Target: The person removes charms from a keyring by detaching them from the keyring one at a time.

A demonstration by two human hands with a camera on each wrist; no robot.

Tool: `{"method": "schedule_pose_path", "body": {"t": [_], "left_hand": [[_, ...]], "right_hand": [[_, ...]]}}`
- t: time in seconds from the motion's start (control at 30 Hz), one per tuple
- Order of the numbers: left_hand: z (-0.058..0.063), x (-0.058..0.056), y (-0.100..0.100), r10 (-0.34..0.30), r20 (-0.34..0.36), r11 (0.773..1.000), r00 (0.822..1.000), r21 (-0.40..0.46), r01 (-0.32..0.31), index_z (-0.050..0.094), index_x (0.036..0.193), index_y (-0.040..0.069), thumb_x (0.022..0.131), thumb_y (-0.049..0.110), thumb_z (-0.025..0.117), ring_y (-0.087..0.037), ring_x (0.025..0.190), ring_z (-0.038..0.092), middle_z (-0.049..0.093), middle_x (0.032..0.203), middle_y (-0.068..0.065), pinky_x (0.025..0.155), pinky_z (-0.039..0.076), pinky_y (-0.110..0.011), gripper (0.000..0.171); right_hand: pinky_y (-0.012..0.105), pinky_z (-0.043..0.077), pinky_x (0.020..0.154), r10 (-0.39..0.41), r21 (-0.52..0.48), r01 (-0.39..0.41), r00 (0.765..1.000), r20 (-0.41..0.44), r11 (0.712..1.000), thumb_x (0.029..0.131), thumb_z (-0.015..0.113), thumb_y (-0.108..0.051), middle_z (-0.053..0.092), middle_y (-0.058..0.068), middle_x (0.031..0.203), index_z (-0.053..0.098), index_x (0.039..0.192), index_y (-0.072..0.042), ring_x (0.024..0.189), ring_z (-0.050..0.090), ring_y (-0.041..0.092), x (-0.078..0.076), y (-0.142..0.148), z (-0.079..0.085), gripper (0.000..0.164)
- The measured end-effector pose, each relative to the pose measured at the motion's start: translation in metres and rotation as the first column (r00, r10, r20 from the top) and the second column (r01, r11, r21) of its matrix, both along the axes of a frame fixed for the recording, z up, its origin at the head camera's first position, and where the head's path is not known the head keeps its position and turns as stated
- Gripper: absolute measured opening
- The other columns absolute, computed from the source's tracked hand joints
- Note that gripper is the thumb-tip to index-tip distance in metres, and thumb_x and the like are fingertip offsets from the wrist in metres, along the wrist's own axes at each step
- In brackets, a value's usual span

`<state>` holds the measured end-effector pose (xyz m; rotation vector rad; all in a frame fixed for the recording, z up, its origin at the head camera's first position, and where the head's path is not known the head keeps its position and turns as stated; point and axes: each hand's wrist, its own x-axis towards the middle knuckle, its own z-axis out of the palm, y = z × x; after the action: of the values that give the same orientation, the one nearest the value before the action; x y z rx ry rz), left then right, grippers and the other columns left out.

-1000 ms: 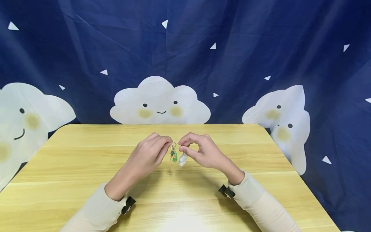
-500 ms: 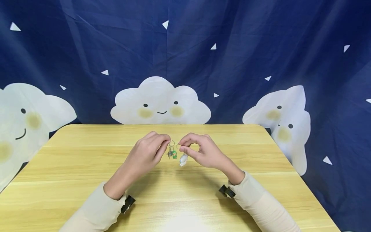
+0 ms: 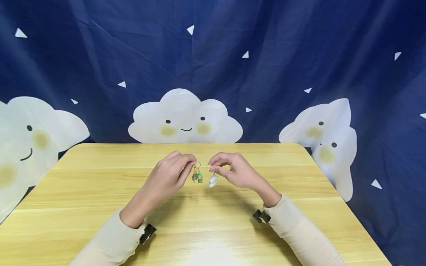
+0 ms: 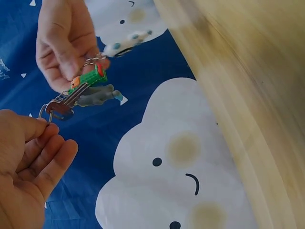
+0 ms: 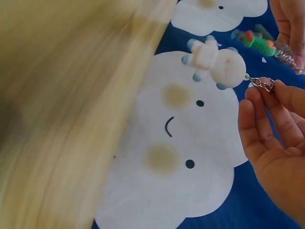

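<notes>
My left hand (image 3: 169, 173) pinches a metal key ring (image 4: 49, 116) between thumb and forefinger. From that ring hang a key (image 4: 71, 99), a green figure charm (image 4: 93, 75) and a grey figure charm (image 4: 97, 96). My right hand (image 3: 237, 171) pinches the ring of another keychain, whose short chain (image 5: 259, 83) carries a white figure charm with blue tips (image 5: 228, 67). Both bunches dangle above the table, side by side and apart in the head view. In the right wrist view, the fingertips partly hide the right ring.
The light wooden table (image 3: 213, 218) extends under both hands. Behind it hangs a dark blue curtain (image 3: 213, 48) printed with white smiling clouds. Each sleeve has a black strap device (image 3: 147, 234) at the wrist.
The two rings, close together a second ago, now hang apart. My right hand has drawn slightly right with the white charm; the left hand shifted slightly left earlier with its keys.
</notes>
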<state>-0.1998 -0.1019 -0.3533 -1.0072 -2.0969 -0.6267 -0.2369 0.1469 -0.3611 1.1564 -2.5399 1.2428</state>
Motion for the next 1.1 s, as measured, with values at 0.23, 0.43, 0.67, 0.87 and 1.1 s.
{"method": "schedule_pose_path", "body": {"t": [0.23, 0.43, 0.67, 0.87, 1.1], "left_hand": [[0.000, -0.002, -0.003, 0.002, -0.007, 1.000, 1.000, 0.005, -0.001, 0.072, 0.101, 0.002, 0.093, 0.002, 0.072, -0.015, 0.073, 0.057, 0.072, 0.086, -0.003, 0.059, 0.050, -0.026, 0.008], [0.001, -0.003, -0.005, 0.003, 0.000, 1.000, 1.000, -0.004, -0.003, 0.071, 0.102, 0.003, 0.096, 0.004, 0.069, -0.015, 0.074, 0.058, 0.073, 0.087, -0.004, 0.060, 0.051, -0.027, 0.007], [0.002, -0.005, -0.008, 0.014, 0.000, 1.000, 1.000, -0.018, -0.014, 0.071, 0.102, 0.004, 0.095, 0.003, 0.070, -0.016, 0.074, 0.058, 0.073, 0.088, -0.004, 0.059, 0.050, -0.027, 0.006], [0.001, -0.007, -0.010, 0.010, -0.007, 1.000, 1.000, -0.017, -0.010, 0.071, 0.101, 0.004, 0.094, 0.001, 0.071, -0.017, 0.074, 0.059, 0.074, 0.090, -0.005, 0.060, 0.051, -0.027, 0.008], [0.002, -0.006, -0.011, 0.012, -0.014, 1.000, 1.000, -0.018, -0.012, 0.070, 0.100, 0.004, 0.093, 0.002, 0.072, -0.018, 0.075, 0.060, 0.074, 0.090, -0.004, 0.061, 0.052, -0.028, 0.007]], "right_hand": [[0.033, 0.059, 0.078, -0.011, 0.017, 0.008, 0.990, 0.141, 1.000, 0.096, 0.071, -0.006, 0.076, 0.002, 0.088, 0.073, 0.100, -0.007, 0.082, 0.070, 0.015, -0.015, 0.004, -0.012, 0.004], [0.033, 0.057, 0.076, -0.008, 0.068, -0.006, 0.978, 0.207, 0.998, 0.095, 0.071, -0.004, 0.075, 0.003, 0.089, 0.072, 0.101, -0.003, 0.084, 0.071, 0.024, -0.025, 0.007, -0.022, 0.006], [0.032, 0.057, 0.079, -0.025, 0.083, -0.001, 0.948, 0.319, 0.997, 0.097, 0.066, 0.002, 0.076, 0.010, 0.095, 0.070, 0.106, 0.005, 0.093, 0.073, 0.030, -0.049, 0.009, -0.032, 0.010], [0.029, 0.058, 0.079, -0.029, 0.112, -0.015, 0.924, 0.381, 0.994, 0.098, 0.063, 0.004, 0.075, 0.019, 0.097, 0.068, 0.106, 0.008, 0.093, 0.073, 0.030, -0.080, 0.007, -0.038, 0.010], [0.030, 0.060, 0.074, -0.080, 0.142, 0.022, 0.907, 0.414, 0.990, 0.096, 0.062, 0.007, 0.073, 0.017, 0.093, 0.069, 0.100, 0.006, 0.083, 0.070, 0.023, -0.107, 0.002, -0.046, 0.008]]}}
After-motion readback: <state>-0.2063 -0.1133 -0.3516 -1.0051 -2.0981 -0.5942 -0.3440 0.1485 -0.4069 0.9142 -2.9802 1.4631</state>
